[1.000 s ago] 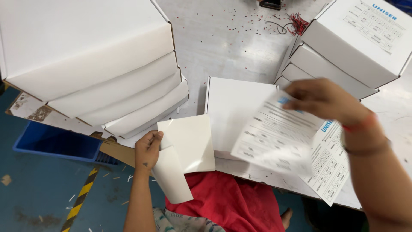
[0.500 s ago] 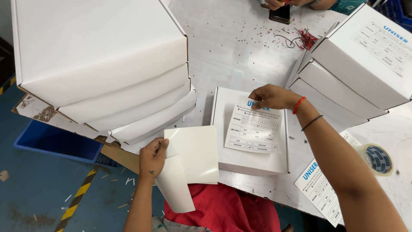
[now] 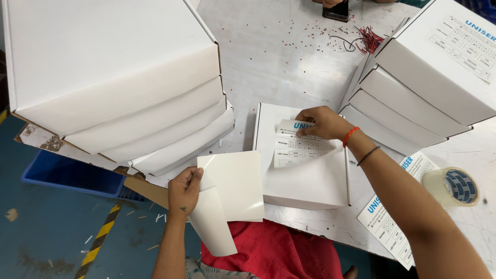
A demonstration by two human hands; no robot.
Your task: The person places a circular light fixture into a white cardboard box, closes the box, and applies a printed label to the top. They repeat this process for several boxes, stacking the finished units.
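Observation:
A flat white box (image 3: 310,178) lies on the table in front of me. My right hand (image 3: 323,122) presses the top edge of a printed label sheet (image 3: 299,147) onto the box lid; the sheet's lower part looks smoothed down. My left hand (image 3: 183,192) grips a glossy white backing sheet (image 3: 232,188) at the table's near edge, its lower flap curling down over my red clothing (image 3: 279,253).
Stacks of white boxes stand at left (image 3: 113,82) and right (image 3: 429,77). A tape roll (image 3: 454,187) and spare label sheets (image 3: 392,222) lie at right. Red wire scraps (image 3: 369,39) litter the far table, where another person's hand holds a phone (image 3: 336,9). A blue crate (image 3: 67,173) sits below left.
The label sheet went from held in the air to lying on the box, and my right hand now presses its top edge. My left hand has kept hold of the backing sheet.

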